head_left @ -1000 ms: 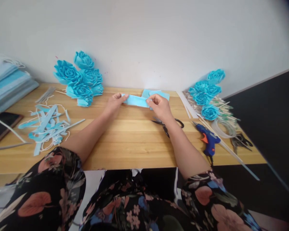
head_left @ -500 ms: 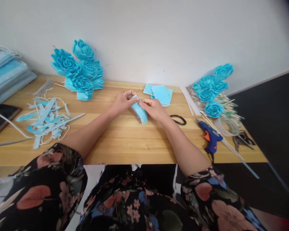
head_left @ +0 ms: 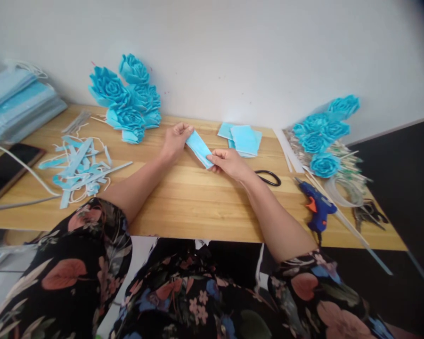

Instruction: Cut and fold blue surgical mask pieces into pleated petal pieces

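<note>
A folded piece of blue face-mask fabric (head_left: 198,147) is stretched out just above the table between my two hands. My left hand (head_left: 176,140) pinches its upper left end. At the lower right end, the fingers and thumb of my right hand (head_left: 228,162) are closed on it. Behind my right hand lie several cut blue fabric squares (head_left: 245,140), overlapping on the wood. Close to my right forearm is a black scissor handle (head_left: 269,178); the rest of it is hidden under the arm.
Blue fabric roses (head_left: 127,101) stand at the back left, and more roses (head_left: 320,129) lie right on bundled sticks. Cut strips and ear loops (head_left: 79,169), a phone (head_left: 12,169) and packed masks (head_left: 21,103) are left. A blue glue gun (head_left: 317,205) and clear tape (head_left: 343,192) sit right.
The fabric piece, earlier bunched and curled with both hands close together, is now drawn out straight. My hands have moved apart to its two ends. The whole view has shifted slightly.
</note>
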The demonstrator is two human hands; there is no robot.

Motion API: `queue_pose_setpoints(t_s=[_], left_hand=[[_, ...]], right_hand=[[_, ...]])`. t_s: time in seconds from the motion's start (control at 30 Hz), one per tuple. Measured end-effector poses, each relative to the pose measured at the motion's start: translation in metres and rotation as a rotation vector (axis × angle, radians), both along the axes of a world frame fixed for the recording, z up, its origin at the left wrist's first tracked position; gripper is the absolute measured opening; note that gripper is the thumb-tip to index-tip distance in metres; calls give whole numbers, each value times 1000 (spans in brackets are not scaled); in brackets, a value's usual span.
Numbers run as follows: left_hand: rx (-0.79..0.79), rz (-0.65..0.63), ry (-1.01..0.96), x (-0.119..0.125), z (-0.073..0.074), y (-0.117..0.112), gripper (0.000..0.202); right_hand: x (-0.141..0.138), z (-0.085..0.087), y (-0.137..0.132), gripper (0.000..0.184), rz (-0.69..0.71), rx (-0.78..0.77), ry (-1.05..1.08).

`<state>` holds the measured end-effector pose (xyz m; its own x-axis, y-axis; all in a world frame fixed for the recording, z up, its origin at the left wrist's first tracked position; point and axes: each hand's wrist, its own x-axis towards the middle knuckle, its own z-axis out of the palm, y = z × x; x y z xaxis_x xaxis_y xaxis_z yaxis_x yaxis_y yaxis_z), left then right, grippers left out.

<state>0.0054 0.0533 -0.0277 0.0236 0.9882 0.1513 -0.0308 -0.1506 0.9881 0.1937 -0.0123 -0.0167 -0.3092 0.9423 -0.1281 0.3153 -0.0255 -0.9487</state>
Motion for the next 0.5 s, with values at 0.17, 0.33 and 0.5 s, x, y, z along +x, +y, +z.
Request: queue_pose_setpoints(t_s=[0.17, 0.33, 0.5], left_hand=[[-18, 17, 15, 0, -2, 5, 19], [-2, 40, 41, 1, 0, 11, 20], [4, 53, 66, 0, -2, 12, 20]], right_hand=[[-1, 3, 0, 33, -5, -7, -30], [-2, 3, 1, 34, -8, 94, -173], [-2, -2, 3, 34, 2, 164, -249]])
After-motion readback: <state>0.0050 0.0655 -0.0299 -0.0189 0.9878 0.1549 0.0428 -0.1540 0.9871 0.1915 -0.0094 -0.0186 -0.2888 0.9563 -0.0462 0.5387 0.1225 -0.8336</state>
